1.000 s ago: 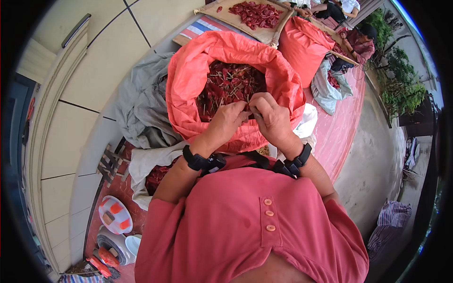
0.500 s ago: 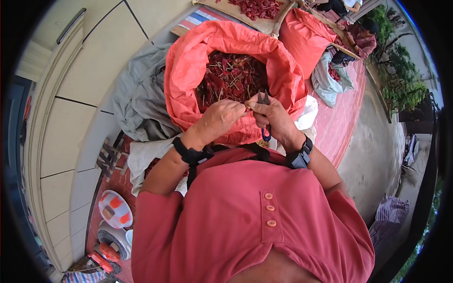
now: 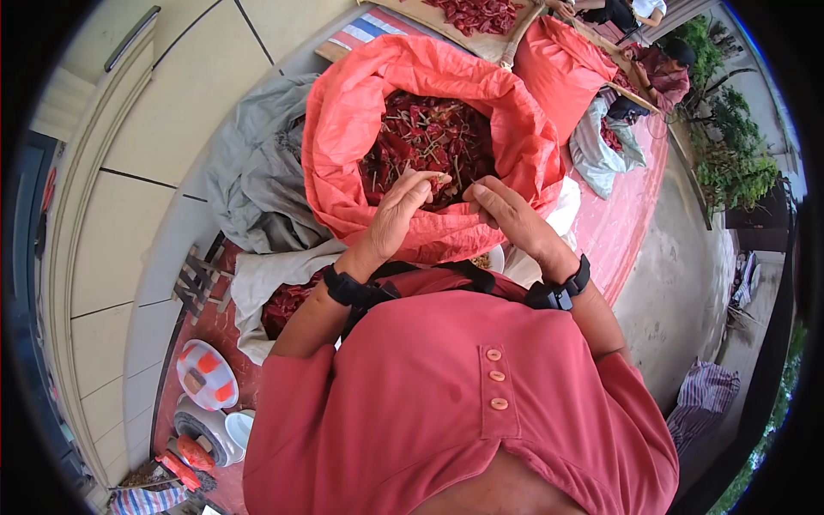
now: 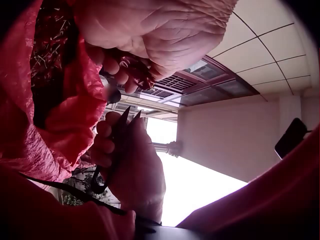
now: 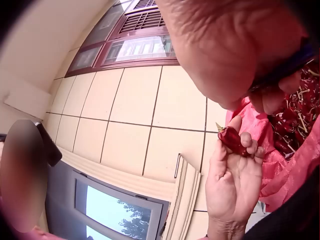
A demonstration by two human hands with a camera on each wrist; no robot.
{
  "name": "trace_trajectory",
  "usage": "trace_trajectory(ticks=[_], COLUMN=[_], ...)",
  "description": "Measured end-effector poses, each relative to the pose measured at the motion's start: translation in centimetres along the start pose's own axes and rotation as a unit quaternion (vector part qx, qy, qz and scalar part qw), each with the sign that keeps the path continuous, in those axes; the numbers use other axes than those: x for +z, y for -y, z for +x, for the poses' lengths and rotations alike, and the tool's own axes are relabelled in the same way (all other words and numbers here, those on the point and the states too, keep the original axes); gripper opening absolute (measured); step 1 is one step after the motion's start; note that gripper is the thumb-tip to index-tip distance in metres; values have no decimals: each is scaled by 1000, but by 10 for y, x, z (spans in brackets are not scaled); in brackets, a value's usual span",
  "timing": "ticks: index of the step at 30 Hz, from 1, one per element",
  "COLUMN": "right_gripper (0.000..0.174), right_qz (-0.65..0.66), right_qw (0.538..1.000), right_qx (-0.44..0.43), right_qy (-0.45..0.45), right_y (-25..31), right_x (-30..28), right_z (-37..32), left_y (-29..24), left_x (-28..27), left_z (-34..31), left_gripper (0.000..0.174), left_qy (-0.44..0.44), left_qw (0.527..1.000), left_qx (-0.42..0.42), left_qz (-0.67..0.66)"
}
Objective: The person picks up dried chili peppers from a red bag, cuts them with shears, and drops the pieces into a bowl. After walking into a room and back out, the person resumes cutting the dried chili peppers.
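My left hand [image 3: 396, 216] is at the near side of a large red bag [image 3: 343, 103], in the head view. It holds a dark red dried chili pepper [image 5: 232, 140] between thumb and fingers, with a pale stem end poking out. A short gap to the right, my right hand [image 3: 515, 221] grips small scissors [image 4: 122, 137], their dark pointed blades slightly apart in the left wrist view. From above, the right hand hides most of the scissors. Dried chilies with many loose stems [image 3: 425, 150] fill the bag below both hands.
Grey sacks [image 3: 266, 163] lie left of the bag. A second red bag [image 3: 562, 73] and a pale sack of chilies [image 3: 605, 150] stand at the upper right. Beyond is a tray [image 3: 489, 47] of chilies. Another person [image 3: 665, 73] sits at the far right.
The two hands were together over the bag's near rim and have now drawn apart. The scissor blades, plainly seen half a second ago in the head view, are now mostly hidden there.
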State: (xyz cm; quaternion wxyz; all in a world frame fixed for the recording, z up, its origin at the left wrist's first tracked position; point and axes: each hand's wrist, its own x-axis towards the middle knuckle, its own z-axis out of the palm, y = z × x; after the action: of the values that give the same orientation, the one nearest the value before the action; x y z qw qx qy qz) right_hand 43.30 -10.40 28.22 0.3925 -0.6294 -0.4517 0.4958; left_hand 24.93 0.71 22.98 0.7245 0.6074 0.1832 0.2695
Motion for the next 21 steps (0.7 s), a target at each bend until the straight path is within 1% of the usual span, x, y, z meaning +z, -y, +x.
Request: trace_trajectory(ticks=[1,4,7,10,14,21], right_gripper=[33,33,31,31,30,29], right_qz=[-34,-63,-105,-108,-134,-171], right_qw=[999,998,991,990,987,981], right_qx=[-21,-24,-69,-76,-73,-63], right_qy=[1,-15,-43,-47,-50,-60], right_y=[1,17,19,16,14,15], right_x=[1,9,13,13,12,14], right_z=[-1,-3,-2,0,2,3], left_y=[0,-10,-3,-7,-7,-5], left_x=[2,4,6,7,7,5], left_z=[1,-2,-4,-4,-3,-1], left_gripper=[35,33,28,23,20,17], left_qy=[-14,6,-19,-46,-46,-32], left_qw=[1000,997,998,998,999,999], left_qx=[10,-34,-28,-21,7,21], left_qz=[-21,-65,-54,-43,-11,1])
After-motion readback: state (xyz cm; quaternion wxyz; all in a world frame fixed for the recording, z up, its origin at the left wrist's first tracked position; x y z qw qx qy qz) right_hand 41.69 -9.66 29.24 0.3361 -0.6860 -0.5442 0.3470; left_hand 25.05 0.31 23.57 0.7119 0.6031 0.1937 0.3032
